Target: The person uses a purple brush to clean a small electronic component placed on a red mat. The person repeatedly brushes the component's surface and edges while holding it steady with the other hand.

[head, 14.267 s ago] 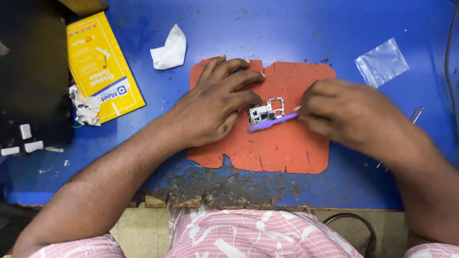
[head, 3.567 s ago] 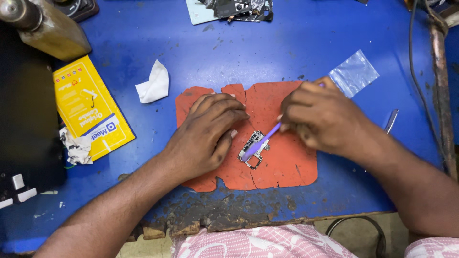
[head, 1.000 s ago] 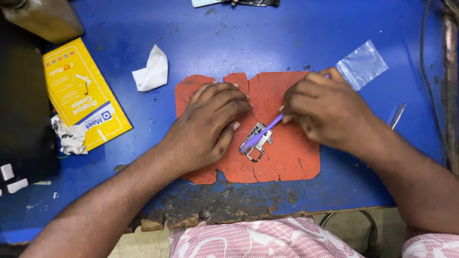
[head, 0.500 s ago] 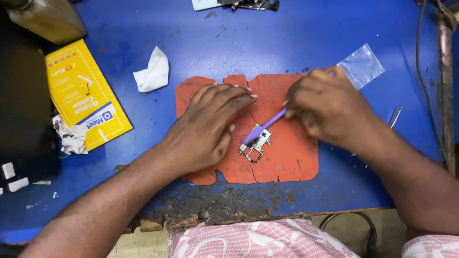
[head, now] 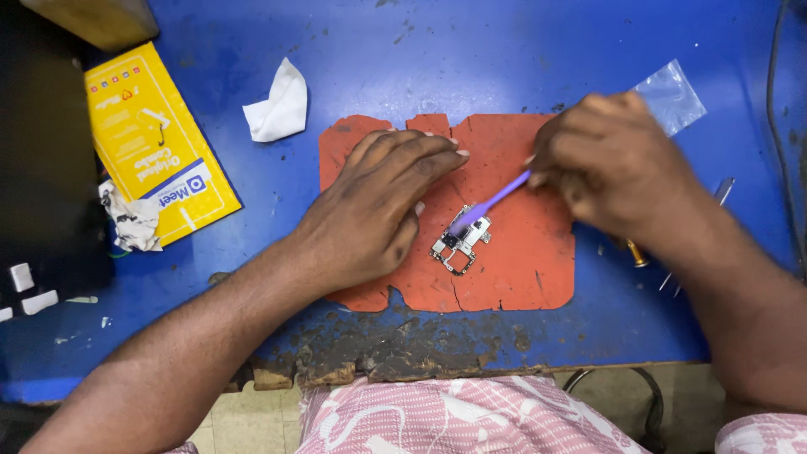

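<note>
bright, even overhead light; soft shadows; sharp focus; dark left edge

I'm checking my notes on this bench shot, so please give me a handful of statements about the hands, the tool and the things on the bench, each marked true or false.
1. The right hand holds a purple brush whose head rests on the small circuit board. True.
2. The circuit board lies on the bare blue table. False: it lies on the orange mat.
3. The left hand rests palm down on the mat, just left of the board. True.
4. The yellow packet lies under the right hand. False: it lies at the far left of the table, apart from both hands.
5. A crumpled white tissue lies on the table beyond the mat's left corner. True.
</note>
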